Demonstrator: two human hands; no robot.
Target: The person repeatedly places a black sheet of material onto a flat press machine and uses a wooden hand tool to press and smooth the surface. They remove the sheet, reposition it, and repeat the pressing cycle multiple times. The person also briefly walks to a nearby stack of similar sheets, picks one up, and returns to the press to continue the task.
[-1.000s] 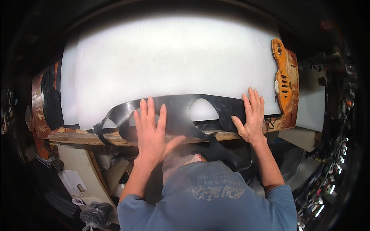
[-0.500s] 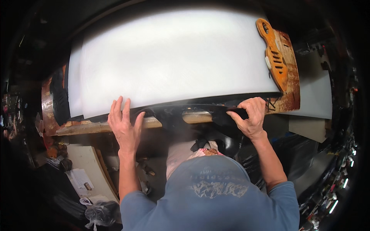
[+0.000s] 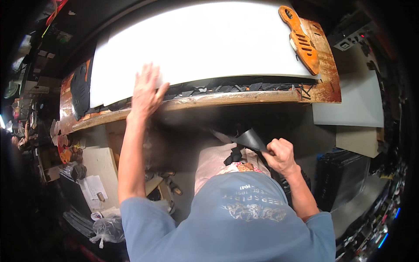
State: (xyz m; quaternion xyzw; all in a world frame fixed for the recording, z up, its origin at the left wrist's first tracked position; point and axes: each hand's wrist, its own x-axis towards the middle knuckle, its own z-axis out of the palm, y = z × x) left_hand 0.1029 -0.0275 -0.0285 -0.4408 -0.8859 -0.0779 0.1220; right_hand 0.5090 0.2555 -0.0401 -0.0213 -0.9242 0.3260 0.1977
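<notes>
My left hand [image 3: 147,92], fingers spread and slightly blurred, is at the near left edge of a large white sheet [image 3: 196,41] on the bench. Whether the palm presses on the sheet I cannot tell. Down by my lap, my right hand [image 3: 280,156] is closed on the end of a thin black flexible sheet [image 3: 252,140], which hangs curled toward the left, its far end blurred. An orange sole-shaped piece [image 3: 301,41] with slots lies on the white sheet's right end.
A wooden strip [image 3: 227,99] runs along the bench's near edge, with black scraps [image 3: 238,87] behind it. A black piece [image 3: 80,91] lies at the bench's left end. Pale boards [image 3: 349,102] stand at right. At lower left is a clear plastic bag [image 3: 109,230].
My right hand has brought the black sheet off the bench edge, down and toward my lap. My left hand has let go of it and is over the white sheet. The view has shifted.
</notes>
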